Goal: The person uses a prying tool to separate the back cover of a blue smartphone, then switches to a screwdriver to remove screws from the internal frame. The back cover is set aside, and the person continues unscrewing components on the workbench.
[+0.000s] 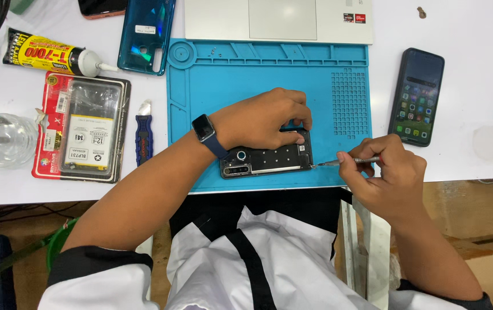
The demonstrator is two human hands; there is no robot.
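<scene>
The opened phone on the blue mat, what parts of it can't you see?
Head view:
- Top edge of the opened phone: covered by the left hand.
- Screwdriver handle: wrapped in the right hand.
- Screwdriver tip and screw: too small to make out.
- Laptop: cut off by the top edge.

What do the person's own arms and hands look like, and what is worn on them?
Both hands are bare, without gloves or visible rings. The left hand has a smartwatch with a dark square face on a dark blue band at the wrist. The right hand wears nothing visible at the wrist. Both forearms are uncovered; short white sleeves with black cuffs end near the elbows.
</scene>
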